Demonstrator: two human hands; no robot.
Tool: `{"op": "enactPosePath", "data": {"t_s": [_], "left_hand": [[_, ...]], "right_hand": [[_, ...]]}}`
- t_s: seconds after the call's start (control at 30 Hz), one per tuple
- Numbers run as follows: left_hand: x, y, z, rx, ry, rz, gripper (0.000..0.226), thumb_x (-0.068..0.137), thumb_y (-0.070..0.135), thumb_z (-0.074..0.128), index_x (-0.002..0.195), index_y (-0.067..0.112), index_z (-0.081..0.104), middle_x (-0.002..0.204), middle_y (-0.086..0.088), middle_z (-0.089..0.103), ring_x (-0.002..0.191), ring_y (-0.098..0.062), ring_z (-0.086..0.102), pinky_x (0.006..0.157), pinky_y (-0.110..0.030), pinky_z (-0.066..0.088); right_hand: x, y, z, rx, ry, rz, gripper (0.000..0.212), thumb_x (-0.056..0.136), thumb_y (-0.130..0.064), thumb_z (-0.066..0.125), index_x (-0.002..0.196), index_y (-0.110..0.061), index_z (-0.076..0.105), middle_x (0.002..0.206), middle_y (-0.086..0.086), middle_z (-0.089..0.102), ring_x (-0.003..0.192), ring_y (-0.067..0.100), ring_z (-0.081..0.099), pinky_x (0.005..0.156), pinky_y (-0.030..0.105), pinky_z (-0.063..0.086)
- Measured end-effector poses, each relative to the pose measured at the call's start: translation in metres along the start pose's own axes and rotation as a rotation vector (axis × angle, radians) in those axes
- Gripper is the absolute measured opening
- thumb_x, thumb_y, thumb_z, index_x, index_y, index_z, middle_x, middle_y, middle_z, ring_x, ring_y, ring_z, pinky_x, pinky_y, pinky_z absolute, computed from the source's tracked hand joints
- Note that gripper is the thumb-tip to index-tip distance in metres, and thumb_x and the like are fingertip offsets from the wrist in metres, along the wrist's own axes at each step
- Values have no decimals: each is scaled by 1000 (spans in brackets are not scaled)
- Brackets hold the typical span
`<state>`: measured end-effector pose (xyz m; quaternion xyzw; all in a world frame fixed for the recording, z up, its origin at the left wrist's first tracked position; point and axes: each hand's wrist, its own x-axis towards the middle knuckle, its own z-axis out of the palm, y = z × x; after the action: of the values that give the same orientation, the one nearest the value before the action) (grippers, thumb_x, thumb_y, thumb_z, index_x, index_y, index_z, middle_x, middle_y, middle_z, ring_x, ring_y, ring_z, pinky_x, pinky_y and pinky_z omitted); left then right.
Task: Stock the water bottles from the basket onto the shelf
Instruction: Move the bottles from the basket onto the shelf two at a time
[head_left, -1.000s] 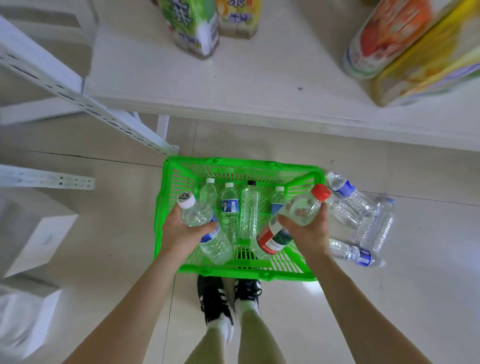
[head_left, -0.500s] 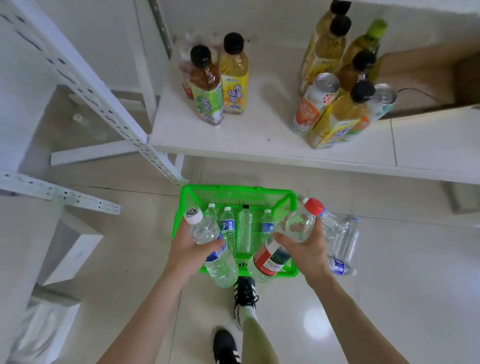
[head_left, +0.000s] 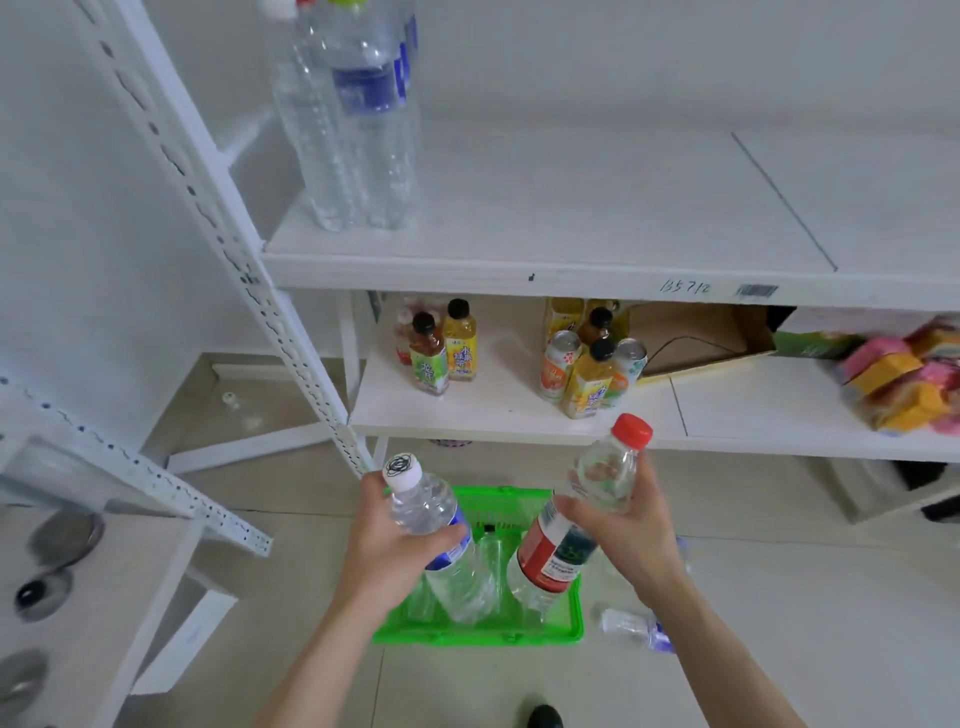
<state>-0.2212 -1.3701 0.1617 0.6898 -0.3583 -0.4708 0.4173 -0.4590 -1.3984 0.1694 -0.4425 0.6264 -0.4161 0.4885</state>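
My left hand (head_left: 387, 540) grips a clear water bottle with a white cap and blue label (head_left: 441, 540), held tilted above the green basket (head_left: 574, 618) on the floor. My right hand (head_left: 631, 530) grips a clear bottle with a red cap and red label (head_left: 571, 525), also tilted over the basket. More clear bottles lie in the basket, mostly hidden behind my hands. The upper white shelf (head_left: 571, 208) carries tall water bottles (head_left: 358, 119) at its left end.
The lower shelf (head_left: 493, 405) holds tea and juice bottles (head_left: 439, 345), cans (head_left: 558, 364), a cardboard box (head_left: 696, 338) and coloured packs (head_left: 904, 379). A perforated white upright (head_left: 223, 218) slants down the left. A loose bottle (head_left: 636, 626) lies on the floor right of the basket.
Both hands have lifted their bottles up out of the basket toward the shelves. My view has risen, bringing the upper shelf and its tall bottles into sight.
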Motion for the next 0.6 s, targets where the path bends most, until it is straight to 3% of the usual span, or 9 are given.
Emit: {"op": "enactPosePath", "data": {"t_s": [0.17,0.27,0.43,0.6], "left_hand": [[-22,71,-2,-16,69,94,76,47,15,94,108,28,51,100,2,69,91,-14,68,83,-41,56],[-30,116,4,-52,115,151,70,51,6,93,105,24,53,96,1,69,89,-16,68,80,-43,57],[-37,192,24,-65,135,284,66,51,8,93,100,27,54,94,6,68,85,-7,66,72,-28,53],[-26,255,36,-71,108,383,62,53,7,92,97,25,52,93,2,67,86,-14,68,65,-27,53]], "right_hand": [[-3,-81,-26,6,-51,-143,51,64,2,84,104,-18,59,90,1,74,80,15,72,62,23,57],[0,-129,-45,-8,-87,-226,52,65,4,83,102,-22,59,88,-4,75,79,13,72,61,21,56],[10,-199,-75,-40,-111,-334,52,64,-2,85,103,-22,55,90,-1,73,82,13,72,67,26,58],[26,-260,-95,-70,-159,-429,53,67,-3,84,107,-21,54,95,-4,70,80,3,70,57,15,53]]}}
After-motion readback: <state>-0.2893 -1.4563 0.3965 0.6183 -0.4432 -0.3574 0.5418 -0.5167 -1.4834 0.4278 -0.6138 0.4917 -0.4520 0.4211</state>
